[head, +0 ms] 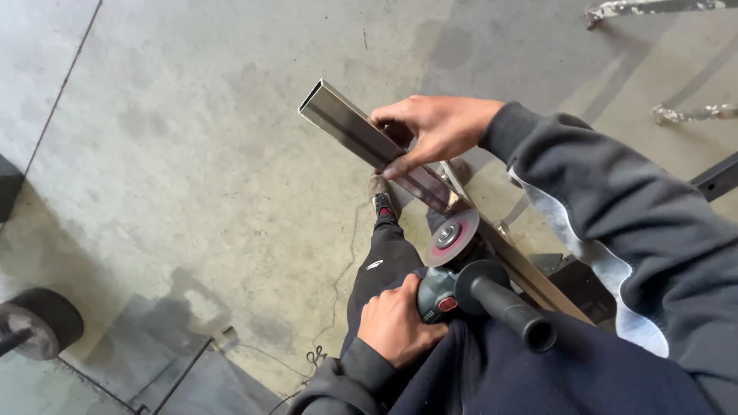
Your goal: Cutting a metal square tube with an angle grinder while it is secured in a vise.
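— Two hands are working here. What is the right hand (434,127) doing?

— It is holding a long metal tube (361,138) with square sides. The fingers are curling over the top of the tube and the thumb is pressing on the side facing us. So the hand is pinching the tube, not lying flat on it.

— Where is the tube sitting?

— It is slanting up and away to the left. Its open, hollow end is sticking out in the air above the concrete floor (192,154). The other end is running down to the right, past the person's leg, under the grey sleeve (607,200).

— And the left hand (396,323)?

— It is wrapping tight around the body of an angle grinder (453,288). The fingers are closing all the way round it, with no gap showing. The hand is keeping it close to the person's tummy.

— What is the grinder looking like?

— It is having a round reddish disc (453,237) at the front and a black side handle (511,307) poking out toward us. No hand is touching that handle.

— Is the disc touching the tube?

— It is sitting just beside the tube, right under the right hand. I cannot tell if it is touching.

— Anything else?

— A black wheel (42,323) is sitting far off at the left, and a shoe (382,196) is standing on the floor under the tube.
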